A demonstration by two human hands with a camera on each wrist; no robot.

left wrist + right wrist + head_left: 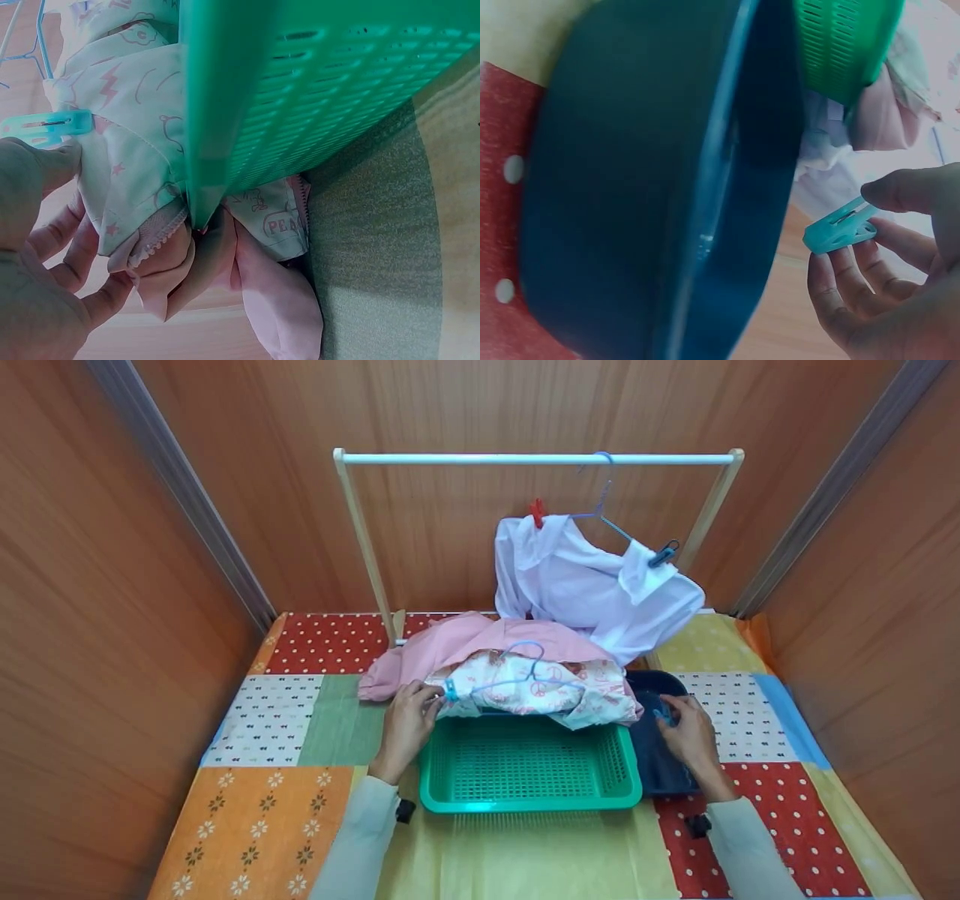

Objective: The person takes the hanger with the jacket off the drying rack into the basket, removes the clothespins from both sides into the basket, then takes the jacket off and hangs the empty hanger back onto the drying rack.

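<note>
A white printed garment (pixel 517 679) with pink figures hangs on a blue wire hanger (pixel 534 660), over the back of a green basket (pixel 529 808). My left hand (pixel 405 727) grips its left edge, thumb in front and fingers at the fabric's border in the left wrist view. Just above the thumb, a turquoise clothespin (pixel 56 124) is clipped on that edge and the hanger. My right hand (pixel 690 735) pinches another turquoise clothespin (pixel 840 226) between thumb and fingertips, above a dark blue basin (pixel 652 787).
A pink cloth (pixel 420 652) lies behind the printed garment. On the rack's white rail (pixel 465 459) hangs a white shirt (pixel 585 577), held by a red clothespin (pixel 538 512) and a dark one (pixel 664 553). Wooden panels (pixel 90 585) stand on three sides of the patchwork-covered table.
</note>
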